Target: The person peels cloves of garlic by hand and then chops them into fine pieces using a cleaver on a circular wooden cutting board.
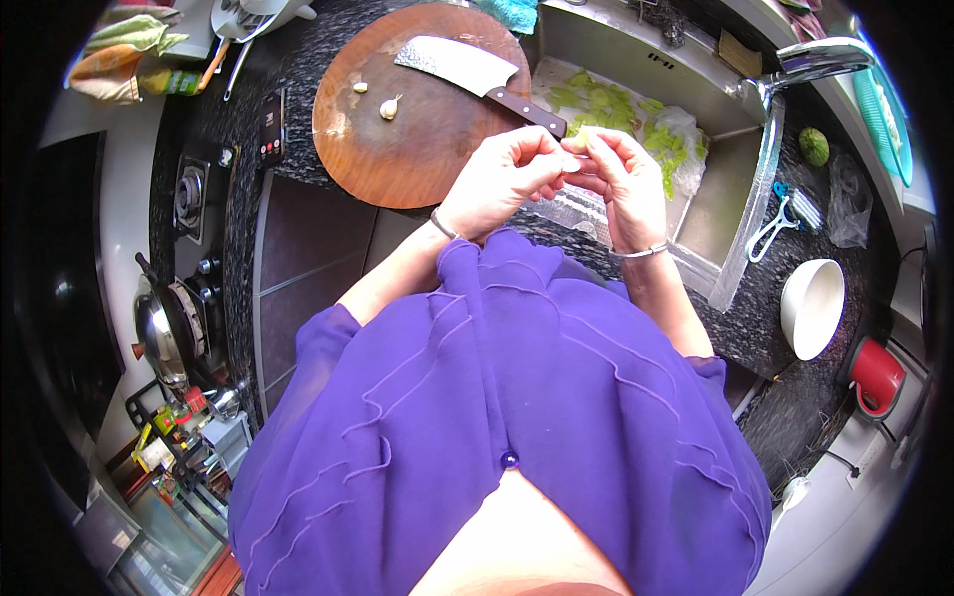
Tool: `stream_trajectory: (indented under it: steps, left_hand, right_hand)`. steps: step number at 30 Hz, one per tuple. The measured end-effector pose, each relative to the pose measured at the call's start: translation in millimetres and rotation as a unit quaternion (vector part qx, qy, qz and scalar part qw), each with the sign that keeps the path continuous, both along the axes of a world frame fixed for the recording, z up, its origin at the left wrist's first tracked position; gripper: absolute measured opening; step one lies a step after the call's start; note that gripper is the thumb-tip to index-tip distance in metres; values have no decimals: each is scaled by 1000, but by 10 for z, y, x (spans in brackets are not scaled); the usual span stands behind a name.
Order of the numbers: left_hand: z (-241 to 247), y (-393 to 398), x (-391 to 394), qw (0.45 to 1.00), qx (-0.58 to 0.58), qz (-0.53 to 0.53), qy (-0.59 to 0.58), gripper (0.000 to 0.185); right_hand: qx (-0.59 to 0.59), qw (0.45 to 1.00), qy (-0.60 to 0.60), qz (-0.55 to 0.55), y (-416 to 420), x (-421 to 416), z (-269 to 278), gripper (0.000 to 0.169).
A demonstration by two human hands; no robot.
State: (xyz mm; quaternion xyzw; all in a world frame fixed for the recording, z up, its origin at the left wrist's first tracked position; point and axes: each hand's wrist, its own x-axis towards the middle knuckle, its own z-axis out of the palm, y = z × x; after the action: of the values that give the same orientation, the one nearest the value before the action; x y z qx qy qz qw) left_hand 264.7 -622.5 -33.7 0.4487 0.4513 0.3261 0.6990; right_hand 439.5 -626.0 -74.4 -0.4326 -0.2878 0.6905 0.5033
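My left hand (514, 175) and my right hand (632, 182) meet at the fingertips over the sink's near edge. Between them they pinch a small pale piece, seemingly a garlic clove (571, 165), partly hidden by the fingers. To the left is a round wooden chopping board (373, 160). Two pieces of garlic lie on it: a small clove (361, 87) and a larger one with a dry tip (389, 109). A cleaver (462, 65) rests across the board, its dark riveted handle pointing toward my hands.
Green peelings (596, 100) and a plastic bag (693, 153) lie in the steel sink (715, 231) under a faucet (823, 56). On the right counter are a round green vegetable (814, 146), a peeler (771, 227) and a white bowl (812, 309). A phone (273, 127) sits left of the board.
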Motion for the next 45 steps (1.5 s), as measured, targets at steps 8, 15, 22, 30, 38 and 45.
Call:
stream_trajectory:
  steps: [8, 15, 22, 30, 38, 45]
  left_hand:
    - [-317, 217, 110, 956, 206, -2, 210, 23]
    - [-351, 414, 285, 909, 306, -37, 281, 24]
    - [-308, 388, 342, 970, 198, -22, 142, 15]
    - [-225, 339, 269, 983, 143, -39, 107, 19]
    - [-179, 303, 221, 987, 127, -33, 90, 16]
    - [-221, 282, 174, 991, 100, -40, 84, 13]
  right_hand:
    - [-7, 998, 4, -57, 44, 169, -137, 23]
    - [-6, 998, 2, -65, 32, 260, -141, 24]
    - [37, 995, -67, -61, 21, 346, -108, 22]
    - [76, 991, -113, -10, -2, 346, -35, 21]
    - [72, 991, -111, 17, -13, 330, 12, 21]
    - [12, 999, 7, 37, -15, 323, -76, 25]
